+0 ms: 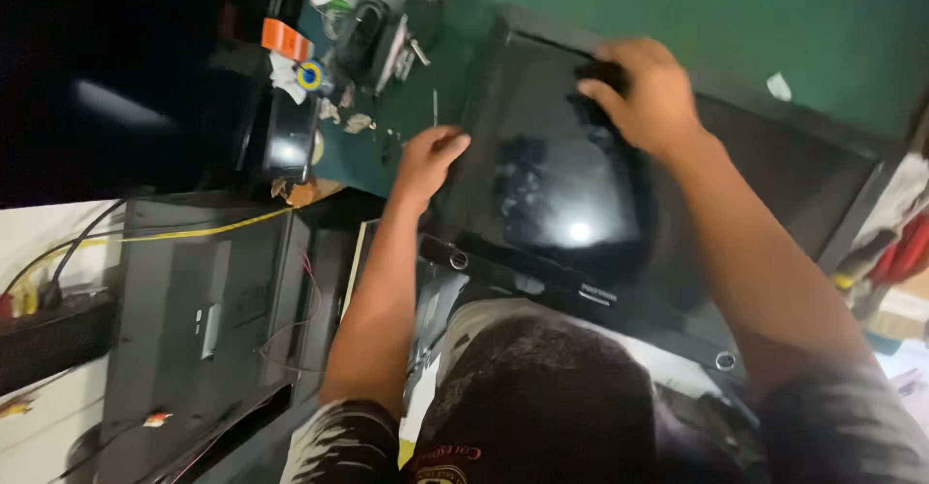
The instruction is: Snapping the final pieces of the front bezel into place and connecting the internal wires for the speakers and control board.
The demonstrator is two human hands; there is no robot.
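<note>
A large black flat screen (561, 194) lies glass up on a green surface (677, 10), and a light glints off it. My left hand (426, 160) curls its fingers over the screen's left edge and holds it. At the upper part of the glass my right hand (648, 92) presses down, closed on a small black object (602, 75) that I cannot identify. A dark rounded shape (542, 387) fills the bottom of the view between my two arms.
A second black panel (203, 300) lies at the left with a yellow cable (194, 232) and thin red wires across it. Small parts, an orange piece (285, 37), a round roll (310, 75) and a black device (290, 140) clutter the top left. White scraps (779, 85) dot the green surface.
</note>
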